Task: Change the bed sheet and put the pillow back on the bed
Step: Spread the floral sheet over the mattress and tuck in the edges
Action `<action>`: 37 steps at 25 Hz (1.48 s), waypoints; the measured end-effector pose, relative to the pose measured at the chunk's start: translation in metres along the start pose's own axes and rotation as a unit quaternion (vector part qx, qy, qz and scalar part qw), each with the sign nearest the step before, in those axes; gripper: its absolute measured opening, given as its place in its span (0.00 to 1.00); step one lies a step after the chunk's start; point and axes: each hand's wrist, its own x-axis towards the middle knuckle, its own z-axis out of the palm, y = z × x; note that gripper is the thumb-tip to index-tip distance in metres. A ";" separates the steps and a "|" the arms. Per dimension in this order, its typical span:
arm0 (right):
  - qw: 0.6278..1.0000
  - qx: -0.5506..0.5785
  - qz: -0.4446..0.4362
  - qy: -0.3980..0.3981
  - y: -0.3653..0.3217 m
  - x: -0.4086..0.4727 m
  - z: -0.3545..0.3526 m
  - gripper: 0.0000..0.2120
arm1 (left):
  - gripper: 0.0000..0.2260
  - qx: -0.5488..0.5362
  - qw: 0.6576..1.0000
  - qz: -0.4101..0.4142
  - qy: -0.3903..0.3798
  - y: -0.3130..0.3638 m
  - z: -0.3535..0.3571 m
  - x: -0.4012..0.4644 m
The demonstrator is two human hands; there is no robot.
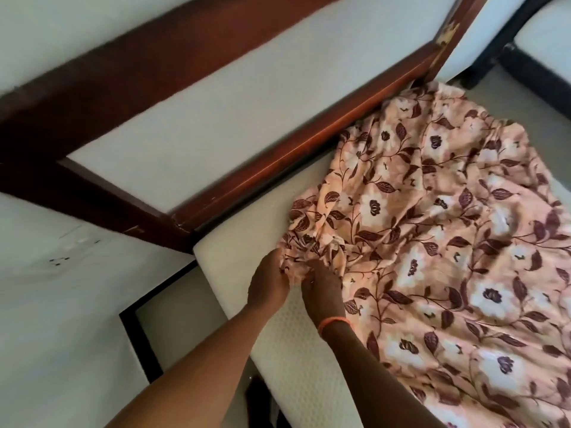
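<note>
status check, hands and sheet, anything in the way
Left hand and right hand both gripping bunched edge of floral bed sheet. Mattress corner bare, sheet not yet over it. Nothing in the way.

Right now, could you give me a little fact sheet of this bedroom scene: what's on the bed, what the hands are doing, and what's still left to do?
sheet: floral sheet, peach with brown leaves, lying crumpled on the mattress
mattress: white mattress, near corner still bare
left hand: left hand grips the bunched sheet edge
right hand: right hand, orange wristband, grips the same edge
frame: dark wooden headboard beside the mattress
pillow: not in view
left to do: sheet not yet pulled over this corner
</note>
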 end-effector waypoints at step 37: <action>0.923 -0.372 -0.082 0.049 0.022 -0.027 0.113 0.24 | 0.38 -0.380 0.777 -0.501 0.039 -0.147 -0.046 0.022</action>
